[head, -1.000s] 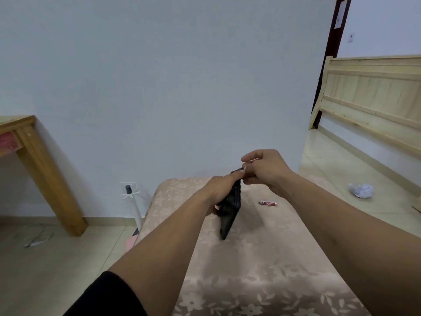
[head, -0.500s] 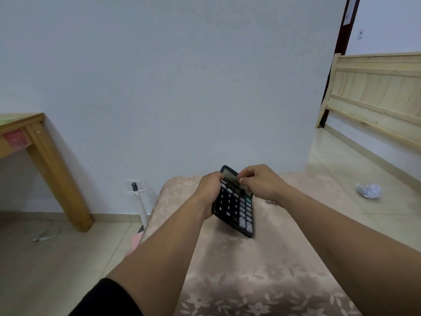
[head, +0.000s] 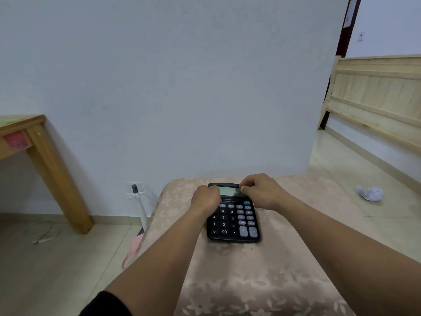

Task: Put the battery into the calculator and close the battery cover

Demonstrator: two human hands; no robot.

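We have the black plastic desk calculator (head: 232,221) lying keys-up on the beige floral cloth (head: 262,270), our left hand (head: 205,199) and right hand (head: 262,192) pinching its top corners; battery and cover hidden underneath, so completion can't be confirmed

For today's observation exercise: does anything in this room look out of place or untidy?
Yes. A crumpled white paper ball lies on the tiled floor at right, and a loose white cable trails on the floor by the wooden table leg. The calculator sits flat, keys up, under both hands.
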